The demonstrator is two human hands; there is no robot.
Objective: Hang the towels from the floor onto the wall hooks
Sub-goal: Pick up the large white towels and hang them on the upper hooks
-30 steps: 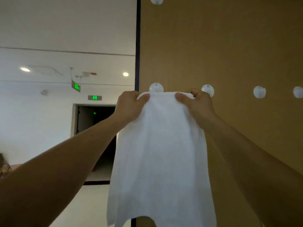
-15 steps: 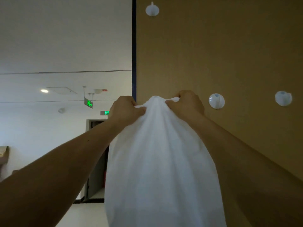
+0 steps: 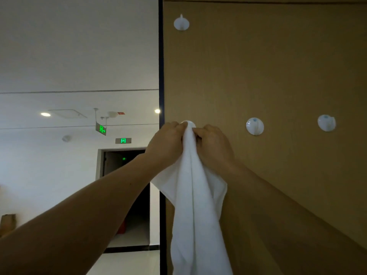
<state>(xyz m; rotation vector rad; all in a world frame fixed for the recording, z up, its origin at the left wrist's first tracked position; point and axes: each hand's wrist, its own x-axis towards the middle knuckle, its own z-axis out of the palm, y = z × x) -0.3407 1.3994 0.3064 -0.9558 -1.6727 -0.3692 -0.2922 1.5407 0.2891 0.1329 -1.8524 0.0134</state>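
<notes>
Both hands, left hand (image 3: 168,143) and right hand (image 3: 213,144), squeezed the white towel (image 3: 195,205) tight. Its bunched top touched a hook (image 3: 188,123) on the brown wall (image 3: 278,66).

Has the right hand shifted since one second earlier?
Yes: the right hand has moved left, from beside the middle hook to the left hook, bunching the white towel.

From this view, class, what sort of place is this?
Probably a public-building corridor: green lit exit sign over a dark doorway, round recessed ceiling light, round white hooks on a brown wall panel.
</notes>
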